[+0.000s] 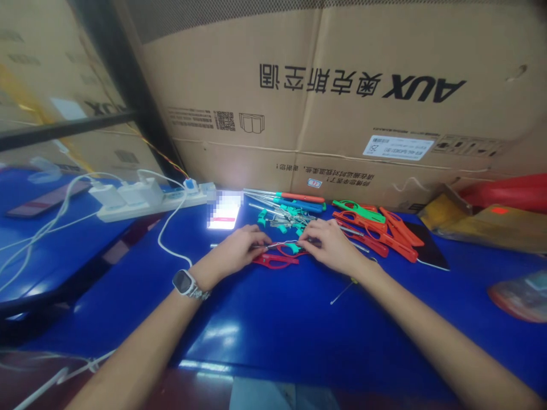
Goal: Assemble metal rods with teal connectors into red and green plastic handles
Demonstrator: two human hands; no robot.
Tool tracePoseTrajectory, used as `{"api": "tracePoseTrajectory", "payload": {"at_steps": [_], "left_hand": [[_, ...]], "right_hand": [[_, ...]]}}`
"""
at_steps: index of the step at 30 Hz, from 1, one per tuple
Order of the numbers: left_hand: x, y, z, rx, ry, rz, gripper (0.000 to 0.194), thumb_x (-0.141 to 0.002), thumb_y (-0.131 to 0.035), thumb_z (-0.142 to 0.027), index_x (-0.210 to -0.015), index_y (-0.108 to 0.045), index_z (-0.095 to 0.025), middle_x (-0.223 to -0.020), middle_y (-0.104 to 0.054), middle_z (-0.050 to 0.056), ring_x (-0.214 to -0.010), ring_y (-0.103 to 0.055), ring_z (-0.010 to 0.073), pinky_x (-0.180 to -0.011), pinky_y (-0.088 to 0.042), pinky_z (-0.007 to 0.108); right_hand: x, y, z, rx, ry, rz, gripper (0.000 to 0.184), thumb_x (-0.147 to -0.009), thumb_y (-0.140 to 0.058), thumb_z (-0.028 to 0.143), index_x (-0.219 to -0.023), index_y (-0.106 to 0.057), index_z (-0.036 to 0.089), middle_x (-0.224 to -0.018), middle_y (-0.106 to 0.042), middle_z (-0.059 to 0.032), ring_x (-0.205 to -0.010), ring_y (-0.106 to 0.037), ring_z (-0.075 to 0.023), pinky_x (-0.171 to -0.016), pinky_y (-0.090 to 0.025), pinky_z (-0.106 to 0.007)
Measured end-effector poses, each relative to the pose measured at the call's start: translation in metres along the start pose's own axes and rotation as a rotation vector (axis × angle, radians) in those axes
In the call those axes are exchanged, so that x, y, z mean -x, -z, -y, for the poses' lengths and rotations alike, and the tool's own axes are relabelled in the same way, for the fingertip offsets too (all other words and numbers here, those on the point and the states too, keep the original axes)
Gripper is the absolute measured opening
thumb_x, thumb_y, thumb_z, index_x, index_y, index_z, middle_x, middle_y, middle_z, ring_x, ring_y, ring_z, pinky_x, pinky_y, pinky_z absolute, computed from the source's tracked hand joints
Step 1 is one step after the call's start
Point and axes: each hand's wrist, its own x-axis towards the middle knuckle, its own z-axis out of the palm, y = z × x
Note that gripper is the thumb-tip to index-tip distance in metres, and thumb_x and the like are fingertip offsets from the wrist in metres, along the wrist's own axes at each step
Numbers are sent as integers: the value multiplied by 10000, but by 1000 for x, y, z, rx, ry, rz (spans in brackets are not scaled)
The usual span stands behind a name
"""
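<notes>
My left hand (245, 247), with a watch on its wrist, is closed on a thin metal tube (215, 246) that sticks out past the fingers to the left. A thin pale wire (282, 244) spans the gap to my right hand (327, 242), which pinches its other end. What else lies under the right fingers is hidden. Just below the wire lies a red lighter shell half (276, 261). Beyond my hands is a pile of small green and metal lighter parts (286, 219). A small screwdriver (345, 290) lies by my right forearm.
Long lighters with orange and blue handles (301, 197) lie at the back. Orange, red and green shells (384, 228) are heaped right, beside a black tablet-like slab (431, 247). A lit phone (228, 210) and a white power strip (128, 210) stand left. A large carton (333, 125) walls the back.
</notes>
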Motion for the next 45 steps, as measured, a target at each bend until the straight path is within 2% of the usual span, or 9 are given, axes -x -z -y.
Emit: {"api": "tracePoseTrajectory", "payload": {"at_steps": [3, 9, 18, 23, 27, 32, 37, 41, 45], "left_hand": [[0, 1, -1, -13, -1, 11, 242, -935, -522, -197, -1085, -710, -182, -960, -614, 69, -789, -591, 158, -722, -491, 291], [-14, 2, -6, -74, -36, -2, 233, -947, -560, -310, -1046, -723, -176, -974, -653, 85, -906, -613, 211, -824, -494, 349], [-42, -3, 1, 2, -68, 93, 178, -891, -575, -160, -913, -750, -181, -857, -717, 40, -770, -646, 155, -725, -470, 267], [-35, -2, -13, -258, -114, 111, 268, -960, -483, -175, -883, -740, -171, -946, -663, 80, -769, -628, 170, -683, -461, 282], [-25, -5, -24, -456, -181, 128, 292, -948, -459, -111, -1032, -729, -181, -998, -646, 91, -841, -620, 198, -749, -464, 317], [-17, -9, -35, -593, -110, 120, 409, -904, -460, -86, -1237, -670, -195, -1099, -645, 109, -917, -607, 247, -777, -442, 375], [-16, -11, -43, -503, -70, 50, 287, -903, -539, -271, -1120, -704, -183, -1085, -646, 96, -961, -595, 260, -824, -439, 404], [-21, -16, -40, -362, -103, -14, 422, -921, -555, -519, -1155, -672, -188, -1151, -636, 89, -1045, -580, 265, -868, -452, 404], [-25, -21, -35, -280, -126, 37, 327, -959, -550, -440, -1134, -696, -204, -1100, -646, 76, -1005, -602, 227, -864, -470, 371]], "right_hand": [[6, -9, -4, -130, -25, -33, 144, -938, -586, 233, -828, -673, 201, -932, -660, -38, -877, -611, -181, -802, -382, -348], [7, -20, -7, -304, -33, -80, 149, -919, -567, 183, -788, -637, 183, -849, -632, -44, -812, -588, -171, -732, -458, -307], [7, -23, -10, -430, -29, -132, 141, -872, -553, 165, -735, -559, 195, -853, -606, -35, -774, -575, -162, -708, -462, -305], [9, -21, -11, -502, -55, -98, 153, -868, -572, 165, -717, -560, 191, -919, -588, -41, -798, -593, -152, -709, -489, -291], [11, -14, -9, -466, -46, -58, 156, -872, -550, 121, -735, -589, 185, -914, -613, -40, -800, -599, -150, -725, -488, -295], [12, -7, -9, -377, -47, -9, 166, -860, -541, 68, -757, -596, 186, -871, -649, -30, -818, -601, -158, -781, -476, -314], [12, -9, -12, -376, -3, 3, 168, -856, -532, 51, -767, -576, 187, -913, -643, -40, -847, -591, -165, -800, -465, -320], [12, -10, -12, -373, 12, 5, 167, -863, -525, 50, -777, -566, 187, -918, -641, -44, -855, -580, -169, -806, -456, -323], [13, -10, -12, -331, 18, 0, 166, -865, -530, 55, -771, -557, 189, -899, -630, -37, -849, -563, -169, -792, -448, -312]]}}
